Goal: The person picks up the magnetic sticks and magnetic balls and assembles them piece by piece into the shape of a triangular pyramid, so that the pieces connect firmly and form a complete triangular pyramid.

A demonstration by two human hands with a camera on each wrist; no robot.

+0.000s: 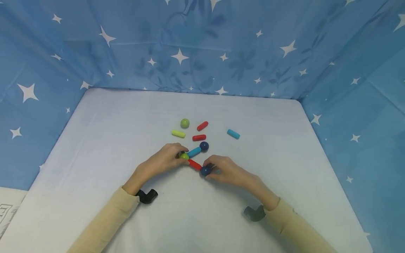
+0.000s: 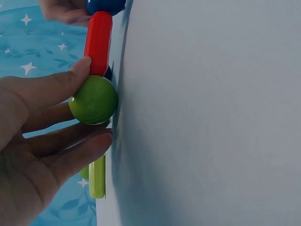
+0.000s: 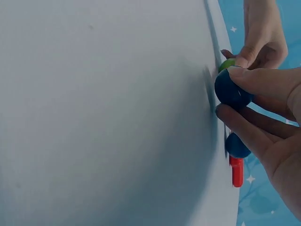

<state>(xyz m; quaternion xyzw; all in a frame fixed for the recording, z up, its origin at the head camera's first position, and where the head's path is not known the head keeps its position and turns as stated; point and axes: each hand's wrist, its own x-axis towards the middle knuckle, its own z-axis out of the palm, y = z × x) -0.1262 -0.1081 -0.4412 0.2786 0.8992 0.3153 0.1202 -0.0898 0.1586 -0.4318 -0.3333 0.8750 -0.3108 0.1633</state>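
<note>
My left hand (image 1: 164, 158) holds a green ball (image 2: 93, 100), its thumb lying by the end of a red rod (image 2: 98, 43). That rod runs from the green ball to a dark blue ball (image 3: 233, 89), which my right hand (image 1: 226, 170) pinches between thumb and fingers. From the green ball a light blue rod (image 1: 194, 152) also extends away at an angle, with a second dark blue ball (image 1: 204, 146) at its far end. Together these pieces form a V low over the white table.
Beyond the hands lie two loose red rods (image 1: 199, 137), a yellow-green rod (image 1: 178, 134), another green ball (image 1: 185, 123) and a light blue rod (image 1: 233, 134). Black curved pieces (image 1: 147, 196) show beside both wrists. A blue star-patterned curtain (image 1: 196, 49) surrounds the table (image 1: 126, 116).
</note>
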